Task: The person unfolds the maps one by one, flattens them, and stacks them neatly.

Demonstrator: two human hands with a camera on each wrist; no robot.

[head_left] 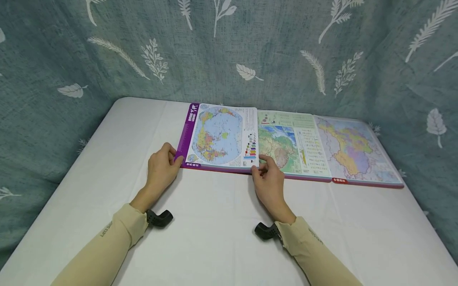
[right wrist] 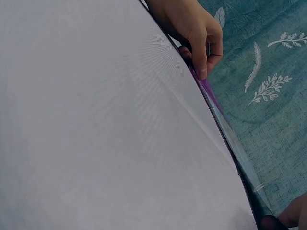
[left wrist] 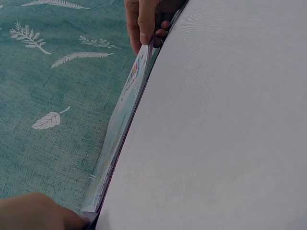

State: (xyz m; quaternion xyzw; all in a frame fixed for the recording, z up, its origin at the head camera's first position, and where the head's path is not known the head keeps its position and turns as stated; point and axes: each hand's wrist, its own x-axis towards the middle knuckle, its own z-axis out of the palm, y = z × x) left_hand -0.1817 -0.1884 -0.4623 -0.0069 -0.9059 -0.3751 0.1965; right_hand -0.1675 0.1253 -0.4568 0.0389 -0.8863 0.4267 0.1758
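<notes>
A world map board (head_left: 217,137) with a purple strip down its left side lies near the back of the white table. My left hand (head_left: 162,165) pinches its lower left corner, thumb on top at the purple strip. At the lower right corner, my right hand (head_left: 269,180) pinches the same board between thumb and fingers. The wrist views show the board edge-on, with the right hand (left wrist: 148,24) at the far end in the left one and the left hand (right wrist: 194,31) in the right one. The board's right side overlaps a green relief map board (head_left: 313,153).
Farther right, a third map board (head_left: 361,151) with coloured regions and a red label lies beside the green one. White cloth covers the table (head_left: 207,238). A teal curtain with white leaf prints (head_left: 279,47) hangs close behind. Black wrist devices (head_left: 160,218) sit at both cuffs.
</notes>
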